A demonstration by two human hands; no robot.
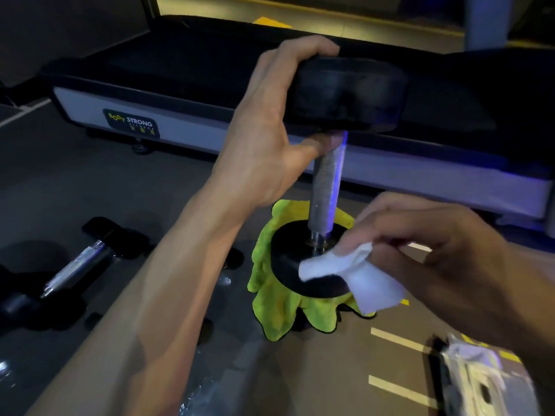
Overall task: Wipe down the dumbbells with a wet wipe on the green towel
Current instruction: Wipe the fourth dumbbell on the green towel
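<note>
A black rubber-headed dumbbell with a knurled grey metal handle (326, 187) stood on end on the crumpled lime-green microfibre towel (277, 307), which lay on the grey gym floor (90, 181) in front of the long edge of a low black-topped exercise platform with a white side panel (186, 127). The lower head sat on the middle of the towel, green cloth showing past it on the left, front and back.

The left hand (270, 127) gripped the upper head, fingers curled over its top rim and the thumb tucked underneath against the handle, holding the weight upright. The right hand (435, 250) pinched a white wet wipe (345, 271) between thumb and curled fingers, and pressed it on the top face of the lower head, near its front-right edge, just beside the base of the handle.

Wiping of this dumbbell was clearly in progress. Which of its surfaces had already been covered could not be told; no streaks or wetness showed plainly on the dark rubber. A second black dumbbell with a shiny chrome handle (72, 271) lay on its side on the floor, well to the left of the towel and off it. Judging by its position it probably awaited its turn, so at least part of the task seemed left. A blurred pale packet (480, 373) lay on the floor near the bottom right corner, possibly the wipes' pack.
</note>
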